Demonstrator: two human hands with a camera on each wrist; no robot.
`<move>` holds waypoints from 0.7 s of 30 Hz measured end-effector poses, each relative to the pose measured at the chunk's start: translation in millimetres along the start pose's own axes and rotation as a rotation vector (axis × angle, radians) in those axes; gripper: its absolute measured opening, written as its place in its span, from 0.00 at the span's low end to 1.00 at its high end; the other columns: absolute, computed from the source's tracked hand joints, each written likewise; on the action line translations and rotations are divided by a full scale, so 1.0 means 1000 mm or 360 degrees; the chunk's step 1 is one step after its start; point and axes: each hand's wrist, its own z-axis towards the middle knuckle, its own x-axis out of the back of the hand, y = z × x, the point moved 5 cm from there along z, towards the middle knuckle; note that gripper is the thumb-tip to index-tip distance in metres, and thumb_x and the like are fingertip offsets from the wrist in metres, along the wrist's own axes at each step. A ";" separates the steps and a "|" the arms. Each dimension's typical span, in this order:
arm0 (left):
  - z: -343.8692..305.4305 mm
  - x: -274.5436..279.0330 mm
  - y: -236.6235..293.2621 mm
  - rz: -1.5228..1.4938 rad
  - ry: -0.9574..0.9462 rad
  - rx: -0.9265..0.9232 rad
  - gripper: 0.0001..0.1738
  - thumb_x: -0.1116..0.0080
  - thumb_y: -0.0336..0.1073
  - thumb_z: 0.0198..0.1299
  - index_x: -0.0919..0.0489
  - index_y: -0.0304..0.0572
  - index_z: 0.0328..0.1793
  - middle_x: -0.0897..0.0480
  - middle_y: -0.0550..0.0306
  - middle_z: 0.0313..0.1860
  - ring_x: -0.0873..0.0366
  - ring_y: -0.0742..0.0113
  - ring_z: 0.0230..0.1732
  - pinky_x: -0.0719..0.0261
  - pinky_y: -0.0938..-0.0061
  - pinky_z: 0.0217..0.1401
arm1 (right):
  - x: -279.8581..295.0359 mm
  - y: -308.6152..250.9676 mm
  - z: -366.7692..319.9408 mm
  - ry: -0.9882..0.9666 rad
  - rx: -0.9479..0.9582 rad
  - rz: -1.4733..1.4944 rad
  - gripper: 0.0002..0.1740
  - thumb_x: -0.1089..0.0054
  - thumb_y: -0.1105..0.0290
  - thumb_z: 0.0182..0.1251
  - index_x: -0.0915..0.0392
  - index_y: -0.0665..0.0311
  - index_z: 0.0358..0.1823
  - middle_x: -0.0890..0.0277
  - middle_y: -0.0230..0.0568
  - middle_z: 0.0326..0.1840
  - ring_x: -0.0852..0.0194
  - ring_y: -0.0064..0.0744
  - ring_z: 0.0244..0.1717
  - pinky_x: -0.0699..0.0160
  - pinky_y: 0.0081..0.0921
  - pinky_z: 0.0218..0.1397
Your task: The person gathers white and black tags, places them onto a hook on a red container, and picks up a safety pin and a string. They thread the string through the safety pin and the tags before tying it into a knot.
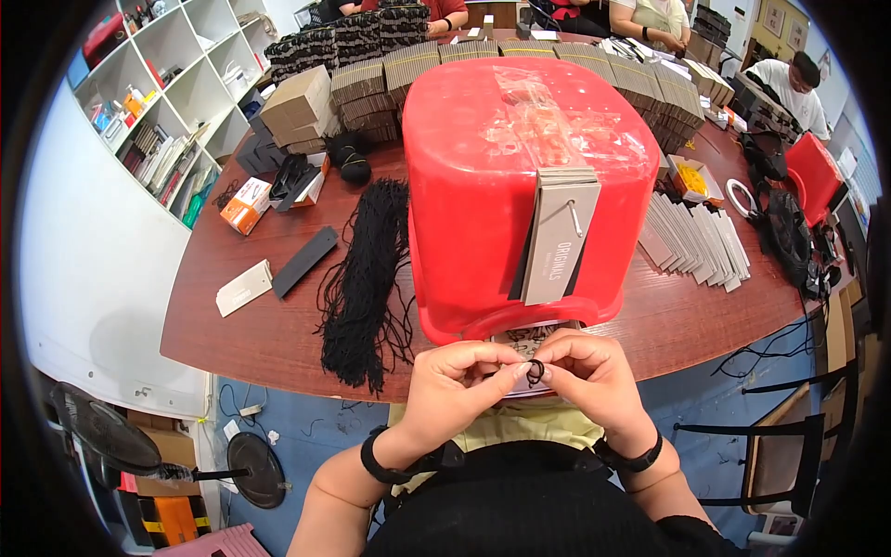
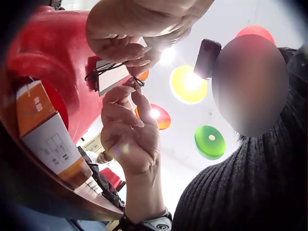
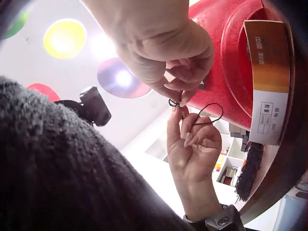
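Observation:
Both hands meet close in front of the body, at the near edge of the table. Between thumb and fingertips, my left hand (image 1: 461,376) pinches a thin black cord (image 1: 535,372) that is bent into a small loop. The right hand (image 1: 594,373) pinches the same cord from the other side. A wider loop of the cord (image 3: 222,111) hangs by the left hand's fingers in the right wrist view. Just beyond the hands stands a red plastic tub (image 1: 464,213), with grey hang tags (image 1: 557,237) marked ORIGINALS fixed to its front.
A bundle of black cords (image 1: 367,278) lies left of the tub. Further left are a dark tag (image 1: 306,263) and a cream tag (image 1: 245,289). Grey tags (image 1: 696,241) fan out on the right. An orange and white box (image 2: 53,134) sits by the tub's opening. People work across the table.

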 end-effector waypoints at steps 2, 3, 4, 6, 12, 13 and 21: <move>0.000 0.000 -0.002 -0.0030 0.0017 0.0028 0.06 0.40 0.27 0.49 0.21 0.35 0.35 0.22 0.67 0.26 0.36 0.89 0.22 0.40 0.92 0.22 | 0.001 0.001 0.001 0.0010 0.0039 -0.0090 0.05 0.47 0.80 0.54 0.25 0.70 0.33 0.29 0.31 0.31 0.35 0.11 0.26 0.38 0.09 0.26; -0.001 -0.001 -0.001 -0.0031 0.0018 0.0028 0.06 0.40 0.27 0.49 0.21 0.35 0.35 0.22 0.67 0.26 0.36 0.89 0.22 0.40 0.92 0.22 | 0.001 0.000 0.001 0.0017 0.0066 -0.0126 0.05 0.46 0.80 0.53 0.25 0.70 0.32 0.29 0.31 0.30 0.36 0.11 0.25 0.39 0.09 0.25; -0.001 -0.003 0.000 -0.0090 0.0033 0.0019 0.07 0.40 0.27 0.49 0.21 0.35 0.35 0.23 0.68 0.24 0.37 0.89 0.21 0.42 0.92 0.21 | 0.001 0.000 0.001 0.0025 0.0093 -0.0162 0.04 0.46 0.80 0.52 0.25 0.69 0.31 0.29 0.31 0.29 0.37 0.10 0.23 0.40 0.09 0.24; -0.002 -0.002 0.002 -0.0151 0.0049 0.0009 0.07 0.40 0.27 0.49 0.21 0.35 0.36 0.23 0.70 0.22 0.39 0.90 0.20 0.43 0.91 0.19 | 0.001 0.000 0.001 0.0036 0.0120 -0.0186 0.04 0.45 0.80 0.51 0.25 0.69 0.30 0.30 0.30 0.29 0.38 0.10 0.22 0.41 0.09 0.23; -0.002 0.003 0.010 0.0352 -0.0074 0.0002 0.07 0.41 0.28 0.50 0.20 0.36 0.36 0.27 0.72 0.15 0.41 0.89 0.17 0.45 0.88 0.16 | -0.001 -0.004 0.000 0.0002 0.0128 -0.0262 0.02 0.45 0.80 0.50 0.26 0.68 0.27 0.31 0.29 0.26 0.42 0.09 0.20 0.45 0.10 0.21; -0.001 0.003 0.012 0.0419 -0.0090 -0.0130 0.06 0.41 0.29 0.50 0.19 0.37 0.35 0.28 0.72 0.14 0.41 0.89 0.16 0.47 0.89 0.16 | -0.002 -0.004 -0.001 -0.0023 0.0119 -0.0265 0.02 0.45 0.81 0.49 0.27 0.68 0.26 0.31 0.29 0.26 0.42 0.09 0.20 0.46 0.10 0.21; -0.008 0.008 0.018 0.0339 -0.0291 0.0206 0.06 0.41 0.30 0.50 0.19 0.36 0.33 0.27 0.70 0.16 0.40 0.89 0.17 0.46 0.88 0.16 | -0.003 -0.014 -0.007 0.0083 0.0294 -0.0620 0.04 0.43 0.81 0.43 0.28 0.68 0.22 0.32 0.31 0.22 0.40 0.12 0.18 0.43 0.11 0.18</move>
